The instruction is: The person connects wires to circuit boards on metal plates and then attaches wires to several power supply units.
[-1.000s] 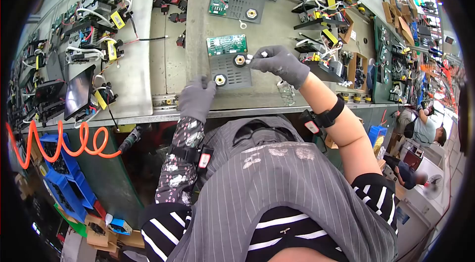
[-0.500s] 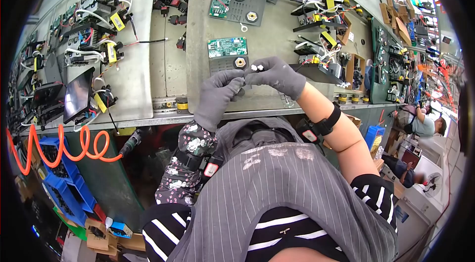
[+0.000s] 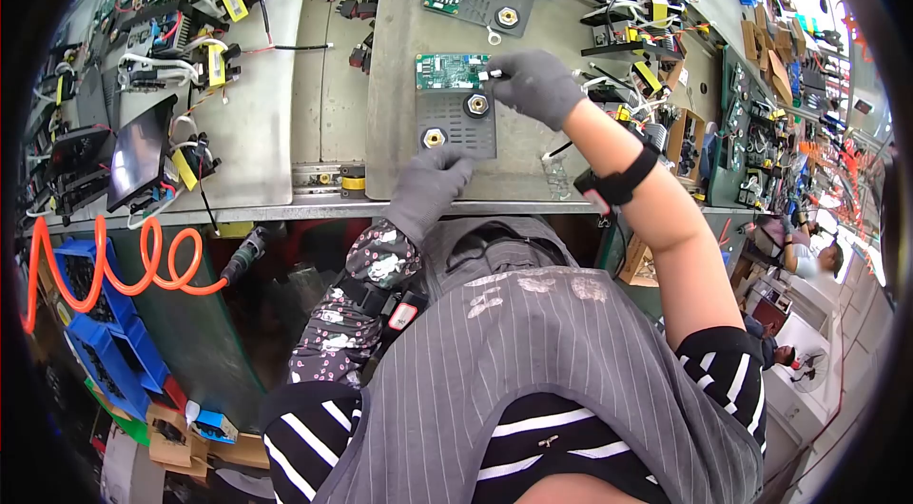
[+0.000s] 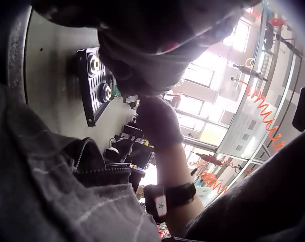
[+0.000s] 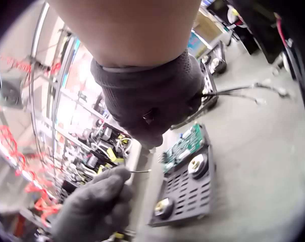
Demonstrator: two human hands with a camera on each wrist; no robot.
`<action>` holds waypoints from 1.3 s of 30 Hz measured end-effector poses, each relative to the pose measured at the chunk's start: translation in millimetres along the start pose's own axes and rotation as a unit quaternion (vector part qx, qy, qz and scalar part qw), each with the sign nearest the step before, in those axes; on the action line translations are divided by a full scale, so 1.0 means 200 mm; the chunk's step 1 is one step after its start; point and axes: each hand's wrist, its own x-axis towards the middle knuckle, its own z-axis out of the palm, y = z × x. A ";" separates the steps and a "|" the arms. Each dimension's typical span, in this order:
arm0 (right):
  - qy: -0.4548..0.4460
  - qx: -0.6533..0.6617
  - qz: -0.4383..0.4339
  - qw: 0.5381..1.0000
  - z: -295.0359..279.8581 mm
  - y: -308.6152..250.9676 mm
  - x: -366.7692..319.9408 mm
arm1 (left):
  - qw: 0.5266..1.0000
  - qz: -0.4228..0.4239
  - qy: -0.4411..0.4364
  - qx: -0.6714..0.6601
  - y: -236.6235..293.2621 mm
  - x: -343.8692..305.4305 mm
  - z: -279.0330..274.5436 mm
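Note:
A black slotted plate (image 3: 430, 110) lies on the bench with a green circuit board (image 3: 445, 72) along its far edge and two brass-coloured nuts on black round bases. My gloved right hand (image 3: 538, 91) is over the board's right end, pinching thin black wires (image 5: 233, 92) with small white connectors (image 3: 491, 75) at its fingertips. In the right wrist view the wires trail out beyond the hand. My gloved left hand (image 3: 428, 188), at the plate's near edge, pinches a short thin wire (image 5: 140, 171). The left wrist view hides its fingertips.
More plates with boards (image 3: 477, 5) lie farther back; a ring terminal (image 3: 494, 36) is near them. Assemblies with yellow labels (image 3: 650, 76) stand at right, others (image 3: 217, 64) at left. Dark small parts (image 3: 357, 9) fill a strip between benches. An orange coiled hose (image 3: 86, 276) hangs at left.
My hands met over the plate half a second ago and are now apart. The right has moved away from me to the board, the left back to the plate's near edge.

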 end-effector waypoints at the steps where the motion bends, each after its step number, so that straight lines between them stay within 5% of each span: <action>1: 0.014 -0.151 -0.026 0.988 -0.01 -0.01 0.03 | 0.993 -0.090 -0.077 0.018 -0.04 -0.01 -0.01; 2: 0.035 -0.216 -0.075 0.973 0.01 0.01 0.06 | 0.972 -0.177 -0.152 0.034 -0.07 -0.01 -0.02; 3: 0.030 -0.219 -0.079 0.972 0.02 0.02 0.10 | 0.973 -0.178 -0.148 0.028 -0.09 -0.01 -0.02; 5: 0.036 -0.264 -0.155 0.951 0.06 0.04 0.16 | 0.926 -0.319 -0.166 -0.119 -0.13 0.00 -0.03; 6: 0.016 -0.266 -0.121 0.956 0.05 0.01 0.16 | 0.928 -0.326 -0.132 -0.124 -0.07 -0.02 -0.03; 14: -0.061 -0.344 -0.106 0.931 0.03 -0.10 0.17 | 0.890 -0.269 -0.036 -0.367 -0.20 0.10 0.01; 17: -0.017 -0.400 -0.179 0.899 0.05 -0.08 0.16 | 0.903 -0.259 -0.038 -0.342 -0.17 0.09 0.01; 31: 0.006 -0.408 -0.041 0.912 0.12 -0.17 0.12 | 0.910 -0.271 -0.025 -0.314 -0.18 0.10 0.01; 39: -0.032 -0.382 -0.033 0.923 0.10 -0.13 0.19 | 0.920 -0.258 -0.025 -0.294 -0.15 0.09 0.01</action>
